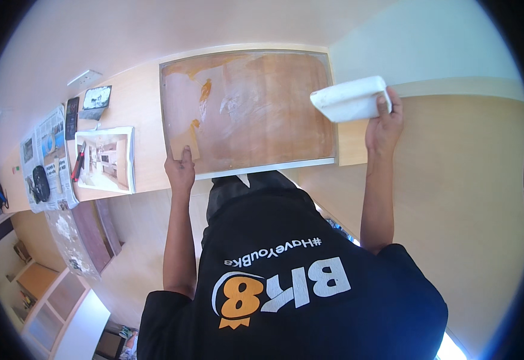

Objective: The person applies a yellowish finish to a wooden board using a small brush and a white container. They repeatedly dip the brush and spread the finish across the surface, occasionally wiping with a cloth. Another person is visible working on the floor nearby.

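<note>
A brown rectangular panel [274,114] lies on the counter in front of me, with amber, glue-like smears [205,90] across its left half and a whitish wet-looking patch near its middle. My left hand [181,173] pinches a flat tan spreader [187,141], thumb on top, at the panel's lower left; an amber streak touches the spreader's far edge. Over the right side of the panel, my right hand [384,127] grips a white plastic container [349,99] by its right end. It is tilted on its side, and its other end points left. Its contents are hidden.
Left of the panel, an open magazine [106,159] carries a red-handled tool [78,165]. Newspaper [63,186] lies beyond it with a black object [40,183] on top. A dark phone-like slab [72,118] rests near the wall. A wall [430,54] borders the right side.
</note>
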Demonstrator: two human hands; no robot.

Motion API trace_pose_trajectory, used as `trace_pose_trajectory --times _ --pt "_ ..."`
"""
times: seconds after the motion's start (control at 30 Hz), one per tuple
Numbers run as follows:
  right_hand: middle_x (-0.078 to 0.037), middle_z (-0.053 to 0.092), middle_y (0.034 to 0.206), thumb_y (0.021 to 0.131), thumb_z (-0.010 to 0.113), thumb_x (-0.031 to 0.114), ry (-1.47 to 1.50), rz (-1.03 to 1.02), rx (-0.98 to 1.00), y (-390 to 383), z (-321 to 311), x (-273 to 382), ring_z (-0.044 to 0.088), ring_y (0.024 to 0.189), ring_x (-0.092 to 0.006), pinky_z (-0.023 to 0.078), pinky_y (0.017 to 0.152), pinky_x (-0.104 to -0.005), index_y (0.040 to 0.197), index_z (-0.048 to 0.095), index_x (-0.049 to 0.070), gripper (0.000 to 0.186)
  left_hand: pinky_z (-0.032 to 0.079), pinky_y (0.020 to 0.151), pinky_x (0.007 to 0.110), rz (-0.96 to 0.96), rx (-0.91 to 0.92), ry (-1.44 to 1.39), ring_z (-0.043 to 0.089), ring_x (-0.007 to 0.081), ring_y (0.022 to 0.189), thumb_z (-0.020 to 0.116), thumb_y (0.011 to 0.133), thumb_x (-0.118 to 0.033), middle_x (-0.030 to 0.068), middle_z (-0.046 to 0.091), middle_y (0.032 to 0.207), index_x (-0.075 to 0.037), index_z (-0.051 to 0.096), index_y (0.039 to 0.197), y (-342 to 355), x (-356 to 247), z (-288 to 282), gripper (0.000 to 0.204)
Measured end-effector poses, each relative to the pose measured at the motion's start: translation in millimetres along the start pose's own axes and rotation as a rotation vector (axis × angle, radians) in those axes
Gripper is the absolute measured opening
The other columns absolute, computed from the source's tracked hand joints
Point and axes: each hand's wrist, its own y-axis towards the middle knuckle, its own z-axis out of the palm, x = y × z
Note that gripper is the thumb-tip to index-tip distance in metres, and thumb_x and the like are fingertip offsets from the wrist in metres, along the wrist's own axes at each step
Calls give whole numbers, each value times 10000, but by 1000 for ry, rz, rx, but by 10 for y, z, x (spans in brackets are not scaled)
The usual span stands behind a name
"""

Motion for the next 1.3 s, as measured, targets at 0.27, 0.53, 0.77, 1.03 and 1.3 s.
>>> trace_pose_trajectory --times 0.27,0.53,0.77,1.03,1.3 --pt "-127 643 1266 930 713 4 42 35 -27 -439 -249 -389 611 1178 -219 476 1069 -386 1252 611 -10 338 543 860 420 312 -79 325 711 385 966 641 936 -71 262 719 1035 51 669 1199 479 -160 -5 292" --pt "-142 647 1271 910 737 2 34 98 26 -493 -151 -315 610 1176 -217 477 1059 -375 1246 620 -20 357 550 849 381 567 35 503 716 334 939 664 904 -70 207 738 1035 -22 727 1161 1216 -626 -200 269" --pt "-160 639 1276 904 746 1 5 114 25 -746 174 -241 600 1186 -220 474 1060 -361 1250 613 -34 373 554 863 410 733 260 496 694 385 966 661 894 -45 188 727 1075 -60 726 1158 1518 -837 -106 272" --pt "-143 643 1244 907 758 34 13 108 -185 -1206 495 -250 605 1166 -210 482 1045 -354 1240 609 -29 370 559 844 359 654 433 417 729 325 931 680 930 -124 204 733 1025 -10 709 1146 1589 -844 -164 246" --pt "-143 647 1230 938 723 41 1 82 -379 -1735 688 -433 631 1153 -232 525 1007 -356 1254 589 -30 351 553 857 369 810 393 436 732 336 956 672 949 -170 234 733 1014 19 682 1201 2179 -871 -396 315"
